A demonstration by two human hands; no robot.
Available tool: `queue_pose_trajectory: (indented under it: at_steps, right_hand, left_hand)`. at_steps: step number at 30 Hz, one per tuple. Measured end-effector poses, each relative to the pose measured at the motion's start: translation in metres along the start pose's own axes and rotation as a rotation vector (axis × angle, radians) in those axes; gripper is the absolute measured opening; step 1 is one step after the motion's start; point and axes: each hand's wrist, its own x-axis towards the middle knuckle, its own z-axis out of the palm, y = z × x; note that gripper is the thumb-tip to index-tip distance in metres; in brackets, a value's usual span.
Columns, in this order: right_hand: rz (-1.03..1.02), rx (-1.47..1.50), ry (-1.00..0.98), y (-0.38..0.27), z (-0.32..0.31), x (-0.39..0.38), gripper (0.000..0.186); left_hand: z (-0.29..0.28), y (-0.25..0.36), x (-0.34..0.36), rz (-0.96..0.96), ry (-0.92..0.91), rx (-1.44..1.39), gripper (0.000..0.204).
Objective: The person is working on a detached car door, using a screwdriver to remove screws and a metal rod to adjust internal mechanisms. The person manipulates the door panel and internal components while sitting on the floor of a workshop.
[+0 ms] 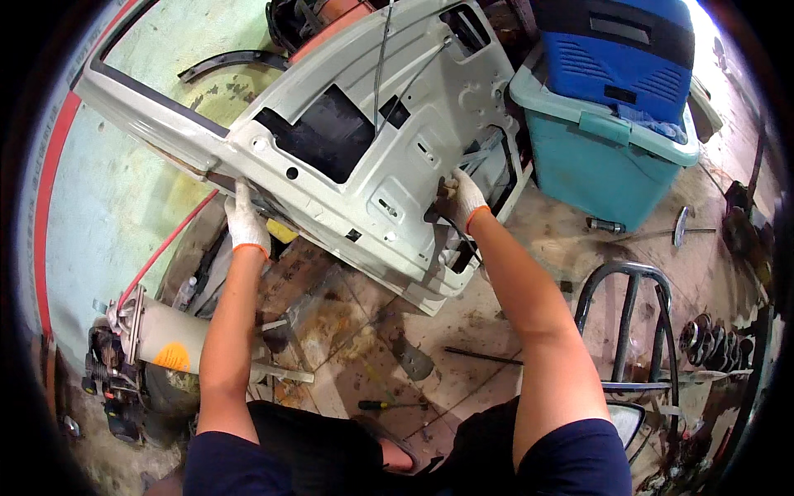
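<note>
Head view: a bare car door shell (364,157) leans tilted over the stained tile floor (364,347), its long axis running from upper left to lower right, with the window frame end toward the upper left and the inner side facing the person. It is pale grey-white stamped metal with large dark cut-outs, small holes and thin rods crossing it. The left hand (246,221), in a white glove with an orange cuff, grips the door's lower edge, fingers curled around it. The right hand (463,198), gloved the same way, is closed on the door's rear edge by a dark cable. To the right stands a teal plastic bin (595,157) with a blue plastic case (620,58) sitting in its open top.
</note>
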Motion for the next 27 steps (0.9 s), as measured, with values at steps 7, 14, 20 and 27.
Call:
queue_pose_trajectory:
  at_steps: [7,14,20,27]
  right_hand:
    - [0.009,0.197,-0.334,-0.004,0.007,-0.008,0.067]
    - [0.07,0.125,-0.089,0.008,0.039,-0.041,0.065]
    - [-0.006,0.132,-0.155,0.015,0.015,-0.002,0.07]
    - [0.075,-0.065,-0.123,0.051,0.062,0.012,0.074]
  left_hand:
    - [0.008,0.005,-0.018,-0.287,-0.077,-0.31,0.072]
    - [-0.02,-0.027,-0.016,-0.49,-0.132,-0.266,0.084]
    - [0.028,-0.048,-0.021,-0.514,-0.156,-0.369,0.095]
    - [-0.002,-0.084,0.002,-0.29,0.068,-0.378,0.084]
